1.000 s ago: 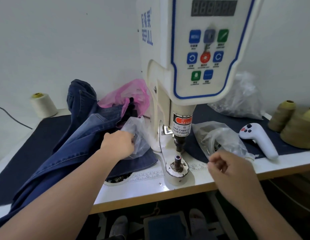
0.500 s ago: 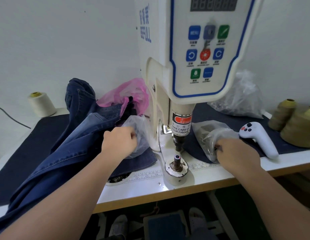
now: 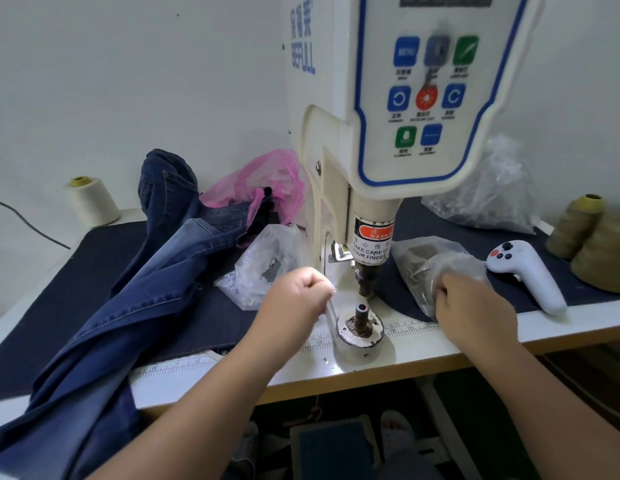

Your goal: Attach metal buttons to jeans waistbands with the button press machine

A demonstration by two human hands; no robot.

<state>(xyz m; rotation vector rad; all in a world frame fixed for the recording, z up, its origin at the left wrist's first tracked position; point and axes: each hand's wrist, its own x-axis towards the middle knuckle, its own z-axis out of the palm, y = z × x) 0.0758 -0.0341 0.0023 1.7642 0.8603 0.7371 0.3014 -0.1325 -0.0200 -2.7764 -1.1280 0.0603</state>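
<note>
Loading step, I judge: the left hand (image 3: 294,292) is curled, blurred, its contents unclear, just left of the press post (image 3: 362,315); the right hand (image 3: 469,303) digs into the button bag (image 3: 429,261); jeans (image 3: 138,296) wait on the worktop (image 3: 578,318); next, seat parts carefully.

Denim, crinkled plastic film and worn metal around a glossy press.

The button press machine (image 3: 388,109) has a smooth, glossy cream plastic housing with a printed panel; its lower die (image 3: 362,315) is dark, scuffed metal on a dull, chipped metal base. The jeans (image 3: 156,282) are soft blue denim cloth, faded in patches, with visible stitching. The bench (image 3: 474,336) top is smooth white laminate, partly covered by matt dark cloth (image 3: 59,271). Thin, shiny, wrinkled clear plastic bags (image 3: 436,268) lie beside the die, and a translucent pink plastic bag (image 3: 267,178) toward the back edge. The white handheld controller (image 3: 530,275) is smooth satin plastic. The thread cones (image 3: 92,200) look matt and fibrous.
</note>
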